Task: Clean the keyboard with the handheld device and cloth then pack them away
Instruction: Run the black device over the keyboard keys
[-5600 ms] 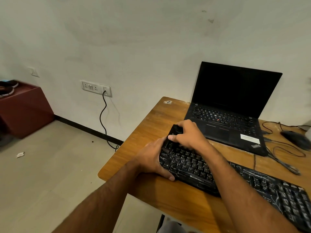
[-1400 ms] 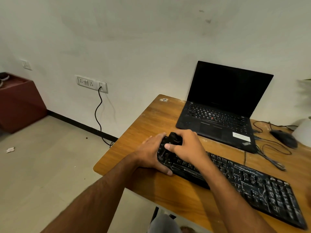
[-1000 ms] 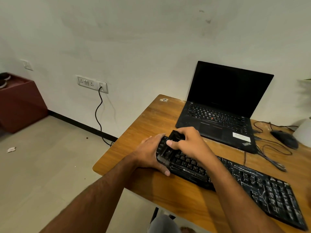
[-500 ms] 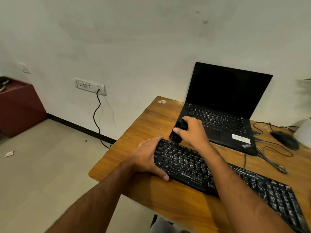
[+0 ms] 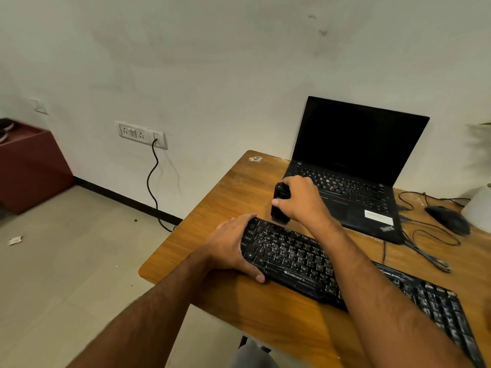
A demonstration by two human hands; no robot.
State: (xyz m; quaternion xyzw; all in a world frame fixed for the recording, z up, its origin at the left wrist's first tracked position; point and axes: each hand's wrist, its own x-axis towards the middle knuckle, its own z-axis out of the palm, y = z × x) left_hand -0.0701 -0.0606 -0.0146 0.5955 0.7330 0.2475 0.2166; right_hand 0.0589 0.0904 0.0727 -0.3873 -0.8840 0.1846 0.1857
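A black keyboard (image 5: 313, 264) lies slanted across the wooden desk (image 5: 233, 187). My left hand (image 5: 231, 248) clasps the keyboard's left end, thumb on the front edge. A small black handheld device (image 5: 279, 204) stands upright on the desk just behind the keyboard's far left corner, with my right hand (image 5: 303, 201) wrapped around it. No cloth is in view.
An open black laptop (image 5: 353, 166) stands behind the device, close to my right hand. A black mouse (image 5: 449, 219) and loose cables (image 5: 425, 245) lie at the right. A white object (image 5: 479, 208) sits at the right edge. The desk's left edge drops to the floor.
My right hand lifted the device off the keyboard's left keys and carried it back, setting it on the desk between keyboard and laptop. My left hand kept hold of the keyboard's end.
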